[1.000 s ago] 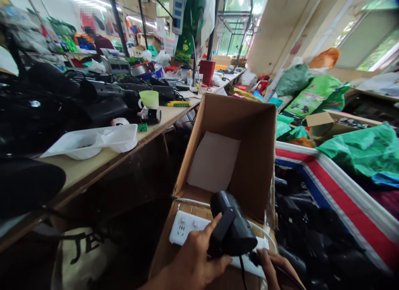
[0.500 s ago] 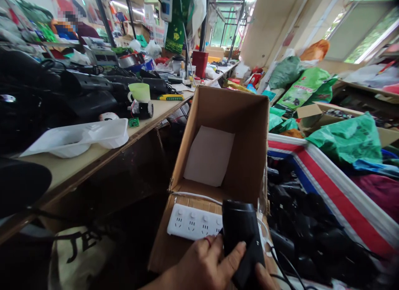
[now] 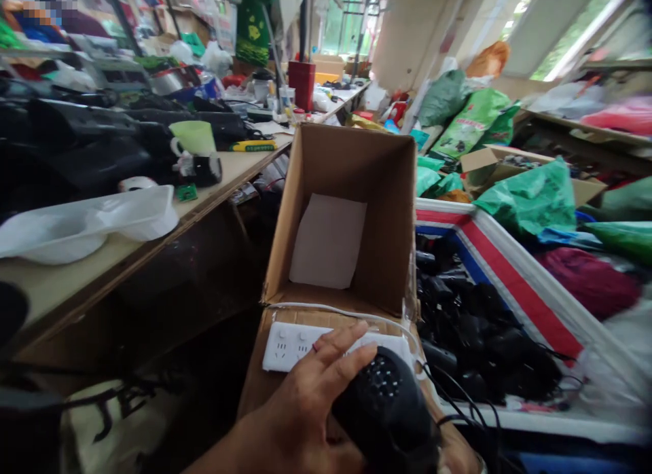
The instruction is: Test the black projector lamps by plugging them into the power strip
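Note:
A black hair dryer is held low in front of me, its round end with many holes facing up. My left hand grips its left side, with the forefinger along the top edge and another finger reaching over the white power strip. On the dryer's right side, my right hand is closed around the lower part, mostly hidden behind it. The power strip lies on a cardboard flap just beyond my hands. Black cords run beside my right hand.
An upright cardboard box with a white sheet inside stands ahead. To the right is a striped bin full of black parts. Along the left runs a workbench holding a white plastic tray and a yellow-green cup.
The hair dryer has turned so its holed end shows instead of its plain cylindrical end. My left hand has shifted up over the power strip. The view has swung slightly right.

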### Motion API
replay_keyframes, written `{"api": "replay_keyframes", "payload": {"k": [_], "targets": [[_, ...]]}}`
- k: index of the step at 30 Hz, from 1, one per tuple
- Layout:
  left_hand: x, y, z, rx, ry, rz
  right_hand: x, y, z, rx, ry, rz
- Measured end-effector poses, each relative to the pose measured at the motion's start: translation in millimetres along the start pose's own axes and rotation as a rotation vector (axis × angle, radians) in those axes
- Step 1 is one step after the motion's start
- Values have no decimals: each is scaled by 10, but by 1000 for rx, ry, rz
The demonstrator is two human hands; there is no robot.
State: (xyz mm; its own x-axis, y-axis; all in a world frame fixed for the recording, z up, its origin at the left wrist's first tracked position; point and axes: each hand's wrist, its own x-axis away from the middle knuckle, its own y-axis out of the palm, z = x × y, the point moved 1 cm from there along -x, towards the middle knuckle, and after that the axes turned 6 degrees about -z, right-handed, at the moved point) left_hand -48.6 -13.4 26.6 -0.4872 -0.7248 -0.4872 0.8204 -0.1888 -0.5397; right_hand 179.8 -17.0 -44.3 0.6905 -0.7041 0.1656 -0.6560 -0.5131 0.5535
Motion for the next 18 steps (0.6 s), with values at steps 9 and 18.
{"api": "replay_keyframes", "payload": {"k": [9, 18], "targets": [[-62, 200, -160, 487, -33, -254, 316, -61, -52, -175, -54, 0], [-319, 608, -368, 422, -77, -307, 1694, -418, -165, 233, -254, 888]]}}
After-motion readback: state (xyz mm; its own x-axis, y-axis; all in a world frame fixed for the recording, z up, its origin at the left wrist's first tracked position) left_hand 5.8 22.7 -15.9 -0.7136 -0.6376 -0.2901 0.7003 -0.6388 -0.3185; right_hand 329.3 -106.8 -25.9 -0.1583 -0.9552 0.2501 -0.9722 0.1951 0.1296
